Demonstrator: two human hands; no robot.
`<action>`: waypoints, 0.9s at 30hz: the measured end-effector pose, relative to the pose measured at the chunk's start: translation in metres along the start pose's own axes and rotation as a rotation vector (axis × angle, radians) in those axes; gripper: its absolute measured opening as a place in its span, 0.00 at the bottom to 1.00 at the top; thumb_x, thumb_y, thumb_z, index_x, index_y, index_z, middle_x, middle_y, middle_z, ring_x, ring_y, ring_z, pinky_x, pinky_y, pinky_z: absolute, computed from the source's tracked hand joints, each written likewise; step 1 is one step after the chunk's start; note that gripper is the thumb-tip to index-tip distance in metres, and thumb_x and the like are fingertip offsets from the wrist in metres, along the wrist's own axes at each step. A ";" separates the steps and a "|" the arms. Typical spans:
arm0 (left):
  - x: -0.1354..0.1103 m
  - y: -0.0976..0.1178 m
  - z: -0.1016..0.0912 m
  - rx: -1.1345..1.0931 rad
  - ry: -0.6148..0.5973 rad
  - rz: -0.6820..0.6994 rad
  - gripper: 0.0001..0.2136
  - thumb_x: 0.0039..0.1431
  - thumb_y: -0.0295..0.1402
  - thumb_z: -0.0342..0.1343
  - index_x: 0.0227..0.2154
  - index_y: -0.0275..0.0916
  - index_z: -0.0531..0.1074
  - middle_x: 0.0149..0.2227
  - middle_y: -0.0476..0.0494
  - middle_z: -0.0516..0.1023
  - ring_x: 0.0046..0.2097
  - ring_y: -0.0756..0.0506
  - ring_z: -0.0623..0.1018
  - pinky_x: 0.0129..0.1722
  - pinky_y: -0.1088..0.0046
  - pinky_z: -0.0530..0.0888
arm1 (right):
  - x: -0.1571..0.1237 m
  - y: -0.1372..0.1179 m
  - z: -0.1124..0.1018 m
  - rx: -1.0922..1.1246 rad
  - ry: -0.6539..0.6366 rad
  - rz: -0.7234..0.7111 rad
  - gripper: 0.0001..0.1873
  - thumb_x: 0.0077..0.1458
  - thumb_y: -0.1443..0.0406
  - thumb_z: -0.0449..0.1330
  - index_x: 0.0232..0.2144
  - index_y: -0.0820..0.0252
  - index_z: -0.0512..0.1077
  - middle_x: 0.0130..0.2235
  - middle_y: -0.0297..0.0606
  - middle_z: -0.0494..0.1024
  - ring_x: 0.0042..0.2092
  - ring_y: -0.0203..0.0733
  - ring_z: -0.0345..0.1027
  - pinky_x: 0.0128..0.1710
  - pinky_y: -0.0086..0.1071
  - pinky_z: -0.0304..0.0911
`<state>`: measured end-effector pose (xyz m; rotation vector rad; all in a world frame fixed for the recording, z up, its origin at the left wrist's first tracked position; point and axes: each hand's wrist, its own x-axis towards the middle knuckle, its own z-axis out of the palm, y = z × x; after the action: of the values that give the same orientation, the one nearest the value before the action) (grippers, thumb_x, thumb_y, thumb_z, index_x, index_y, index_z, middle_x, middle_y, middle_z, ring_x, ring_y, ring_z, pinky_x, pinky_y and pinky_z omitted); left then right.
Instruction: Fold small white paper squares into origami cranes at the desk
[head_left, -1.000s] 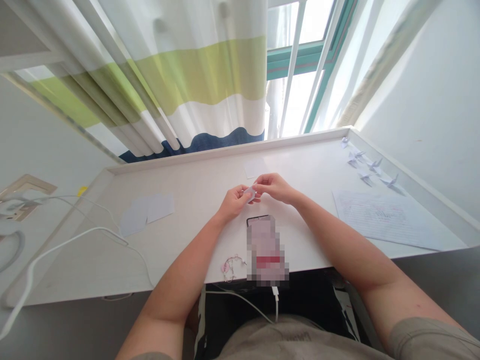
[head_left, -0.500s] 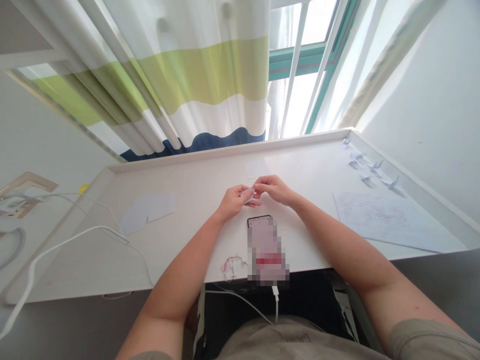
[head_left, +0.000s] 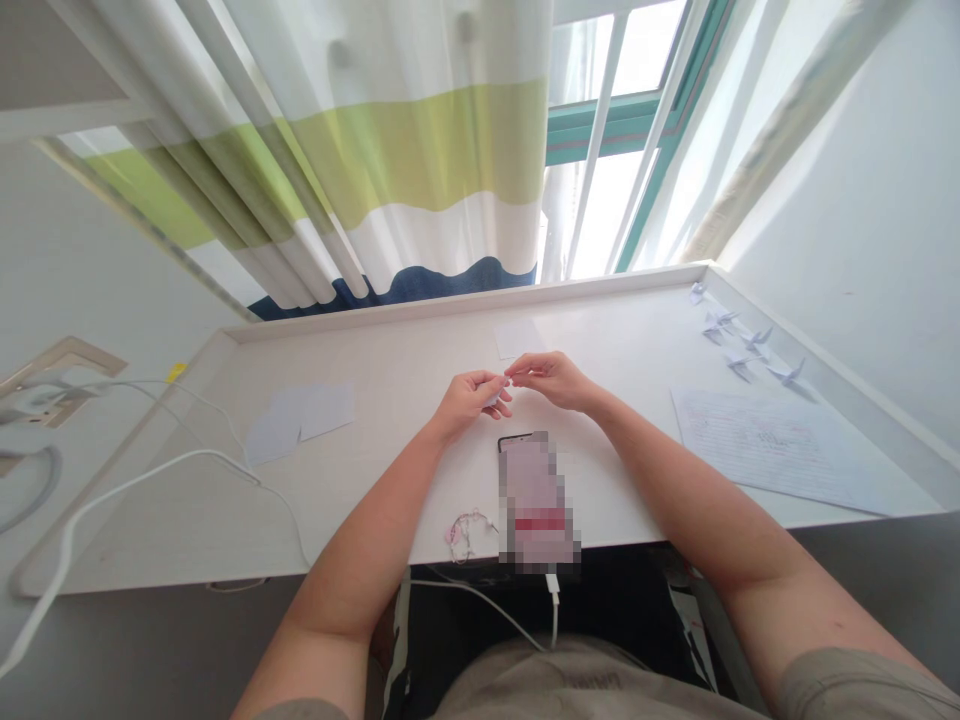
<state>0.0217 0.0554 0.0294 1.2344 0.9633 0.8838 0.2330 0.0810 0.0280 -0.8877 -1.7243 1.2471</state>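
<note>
Two hands meet at the middle of the frame over the white worktop (head_left: 390, 480): left hand (head_left: 469, 398) and right hand (head_left: 551, 378), each grip pinched together on one small paper piece (head_left: 499, 392), held just above the surface beyond the phone (head_left: 536, 495). The piece is too small for its shape to be read; by judgement it is partly folded. Several folded paper figures (head_left: 739, 340) lie in a row at upper right, counted as finished. Flat paper squares (head_left: 300, 420) at centre left and a single square (head_left: 517, 337) just beyond the hands lie unfolded, counted as remaining. Also present: lined sheet (head_left: 780, 450) at right, white cable (head_left: 150, 470) at lower left, beaded trinket (head_left: 465, 530) beside the phone.
</note>
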 end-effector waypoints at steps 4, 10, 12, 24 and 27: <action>-0.001 0.000 0.000 0.047 -0.025 -0.011 0.21 0.57 0.51 0.70 0.34 0.35 0.78 0.31 0.42 0.82 0.29 0.48 0.82 0.28 0.74 0.72 | 0.000 0.000 -0.002 -0.026 -0.003 0.005 0.13 0.54 0.54 0.70 0.36 0.57 0.83 0.34 0.37 0.83 0.39 0.42 0.76 0.46 0.42 0.70; -0.002 0.001 0.002 0.055 -0.012 -0.009 0.20 0.57 0.51 0.69 0.34 0.36 0.78 0.30 0.45 0.80 0.28 0.48 0.81 0.28 0.74 0.71 | -0.001 0.002 -0.004 -0.032 -0.039 0.000 0.12 0.55 0.56 0.70 0.37 0.56 0.83 0.34 0.37 0.84 0.38 0.42 0.76 0.44 0.42 0.70; -0.002 0.001 0.002 0.058 -0.017 -0.002 0.19 0.58 0.50 0.68 0.36 0.36 0.78 0.29 0.45 0.80 0.29 0.48 0.81 0.29 0.74 0.72 | -0.001 0.003 -0.004 -0.029 -0.046 -0.007 0.11 0.55 0.56 0.70 0.36 0.56 0.83 0.34 0.37 0.84 0.39 0.43 0.77 0.44 0.42 0.70; -0.002 -0.001 0.003 0.075 -0.013 -0.011 0.20 0.58 0.51 0.68 0.37 0.35 0.78 0.31 0.43 0.82 0.30 0.48 0.82 0.30 0.74 0.72 | 0.000 0.011 -0.004 -0.071 -0.077 -0.009 0.12 0.59 0.56 0.67 0.36 0.58 0.81 0.33 0.38 0.82 0.38 0.43 0.76 0.44 0.42 0.71; -0.003 0.001 0.003 0.068 -0.010 -0.015 0.20 0.57 0.51 0.68 0.36 0.35 0.79 0.32 0.43 0.83 0.30 0.48 0.82 0.30 0.74 0.72 | -0.001 0.008 -0.004 -0.121 -0.074 -0.055 0.11 0.61 0.56 0.66 0.38 0.57 0.82 0.37 0.38 0.82 0.39 0.42 0.76 0.44 0.42 0.71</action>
<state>0.0232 0.0522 0.0309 1.2863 1.0006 0.8385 0.2380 0.0840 0.0206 -0.8672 -1.8874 1.1622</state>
